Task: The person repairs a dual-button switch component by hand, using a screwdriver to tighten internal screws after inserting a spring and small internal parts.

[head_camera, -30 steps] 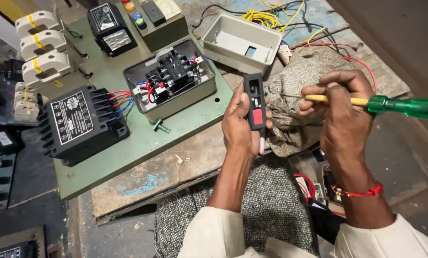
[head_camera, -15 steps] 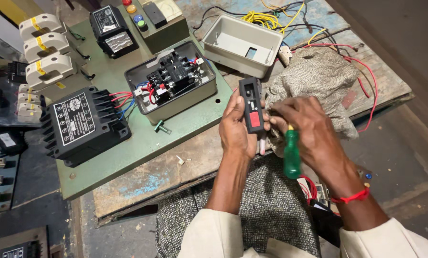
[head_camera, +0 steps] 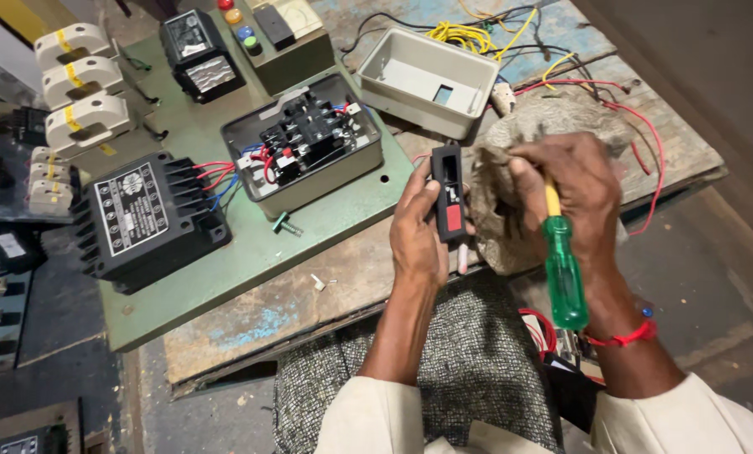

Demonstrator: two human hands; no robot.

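Note:
My left hand (head_camera: 418, 231) grips a small black oblong part with a red patch (head_camera: 449, 193), held upright over the board's near edge. My right hand (head_camera: 574, 189) holds a screwdriver with a green handle (head_camera: 564, 273) and a yellow collar; the handle points down toward me and the tip is hidden behind my fingers, close to the black part. A crumpled beige rag (head_camera: 519, 126) lies under and behind my right hand. A red thread band circles my right wrist.
A green panel (head_camera: 225, 252) carries an open grey box with a black contactor and red and blue wires (head_camera: 305, 139), a finned black unit (head_camera: 145, 219), and a push-button box (head_camera: 280, 38). An empty grey cover (head_camera: 431, 80) and loose yellow and red wires (head_camera: 561, 80) lie behind.
My right hand swung the screwdriver from pointing out to the right to handle-down, and moved in close to the black part. The left hand stayed almost still.

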